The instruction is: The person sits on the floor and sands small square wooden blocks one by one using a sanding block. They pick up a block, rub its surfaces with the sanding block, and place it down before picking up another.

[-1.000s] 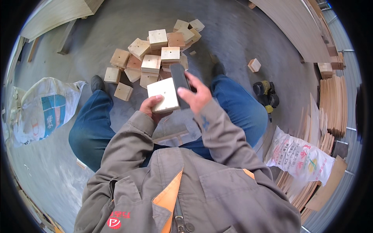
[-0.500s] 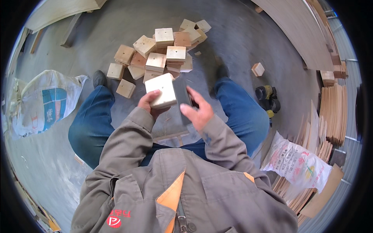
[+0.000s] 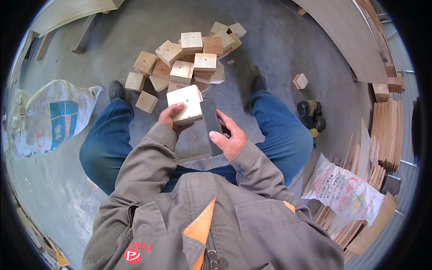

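Two hands: both were busy over the lap, between the knees in blue trousers.
Left hand [image 3: 172,118]: clenched round the pale square wooden block [image 3: 189,103], fingers curled over its near edge, thumb underneath.
Right hand [image 3: 228,137]: grasping the dark grey rectangular sanding block [image 3: 211,122], pressed flat against the wooden block's right side.
Handling: I'd judge the wooden block stiff and light enough for one hand, dry and not slippery; sharp corners looked likely to bite, so the flat faces or opposite edges would be the place to grip it.
Look: broad top face clean, pale, with a small hole near the middle; thick sides showed bare grain.
Where: held up above the grey concrete floor [image 3: 279,49], just short of the heap of similar wooden blocks [image 3: 189,63].
Around: a yellow and black power sander [image 3: 311,114] lay by the right knee, a white printed sack [image 3: 49,119] to the left, stacked thin plywood sheets [image 3: 387,130] far right.
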